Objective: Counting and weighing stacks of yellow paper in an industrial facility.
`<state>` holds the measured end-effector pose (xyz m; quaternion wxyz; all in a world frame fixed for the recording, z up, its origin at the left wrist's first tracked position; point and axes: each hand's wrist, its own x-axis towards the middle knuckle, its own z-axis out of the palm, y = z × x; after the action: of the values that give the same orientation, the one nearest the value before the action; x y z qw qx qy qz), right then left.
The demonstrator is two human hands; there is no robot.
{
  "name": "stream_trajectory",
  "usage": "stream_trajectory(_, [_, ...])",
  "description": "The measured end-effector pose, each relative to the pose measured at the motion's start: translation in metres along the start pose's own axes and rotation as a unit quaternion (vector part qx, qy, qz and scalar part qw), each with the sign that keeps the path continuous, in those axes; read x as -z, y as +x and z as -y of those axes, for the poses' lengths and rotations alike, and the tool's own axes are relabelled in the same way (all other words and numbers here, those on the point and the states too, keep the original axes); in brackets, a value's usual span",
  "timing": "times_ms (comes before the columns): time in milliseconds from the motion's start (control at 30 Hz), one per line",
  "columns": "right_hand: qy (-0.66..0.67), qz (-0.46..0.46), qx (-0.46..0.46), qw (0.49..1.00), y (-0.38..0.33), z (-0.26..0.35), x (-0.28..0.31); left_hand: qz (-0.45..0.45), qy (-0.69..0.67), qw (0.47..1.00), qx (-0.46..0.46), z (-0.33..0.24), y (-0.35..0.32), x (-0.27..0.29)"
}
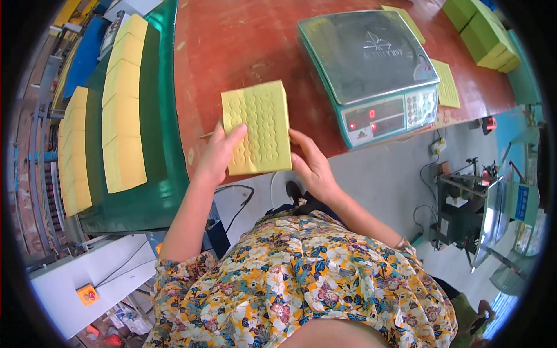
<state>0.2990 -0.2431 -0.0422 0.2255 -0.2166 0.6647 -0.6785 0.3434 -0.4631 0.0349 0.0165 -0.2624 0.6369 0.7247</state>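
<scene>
A thick stack of yellow embossed paper sheets [259, 130] is held between my two hands over the front edge of the red table. Rows of round, coin-like marks are pressed into its top face. My left hand [220, 153] grips the left side, thumb lying on top and the other fingers hidden beneath or behind it. Along the right side, my right hand [313, 165] has its fingers bent against the edge. A digital scale [371, 64] with a metal pan and lit red digits stands to the right of the stack; nothing rests on its pan.
To the left runs a green conveyor belt [156, 116] carrying overlapping rows of yellow sheets [123, 110]. More yellow stacks [484, 35] sit at the red table's [232, 40] far right. Loose embossed sheets [445, 84] lie beside the scale. A black machine [464, 203] and cables occupy the floor at right.
</scene>
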Motion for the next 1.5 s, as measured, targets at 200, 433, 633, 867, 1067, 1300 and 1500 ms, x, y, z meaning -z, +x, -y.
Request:
stream_trajectory(200, [0.232, -0.132, -0.211, 0.94, -0.069, -0.028, 0.002, -0.029, 0.246, 0.961, -0.119, 0.018, -0.051, -0.012])
stream_trajectory(433, [0.374, -0.023, -0.26, 0.89, -0.052, -0.022, -0.013, -0.068, 0.622, 0.713, -0.315, 0.005, -0.062, -0.037])
stream_trajectory(633, [0.207, 0.056, -0.117, 0.97, -0.037, 0.029, 0.01, -0.092, 0.233, 0.935, -0.252, 0.021, -0.051, 0.011])
stream_trajectory(867, [0.036, 0.043, 0.21, 0.976, 0.016, 0.12, 0.07, -0.161, -0.115, 0.953, -0.228, 0.013, -0.023, -0.057])
stream_trajectory(1067, [-0.285, -0.041, 0.339, 0.896, 0.072, 0.206, 0.181, -0.066, -0.177, 0.954, -0.231, -0.024, 0.047, -0.166])
stream_trajectory(1300, [-0.404, -0.028, 0.325, 0.855, 0.163, 0.211, 0.26, 0.082, -0.506, 0.857, -0.056, -0.051, 0.135, -0.284])
stream_trajectory(1500, [-0.466, 0.018, 0.347, 0.814, 0.173, 0.202, 0.267, 0.054, -0.458, 0.887, 0.012, -0.047, 0.092, -0.287])
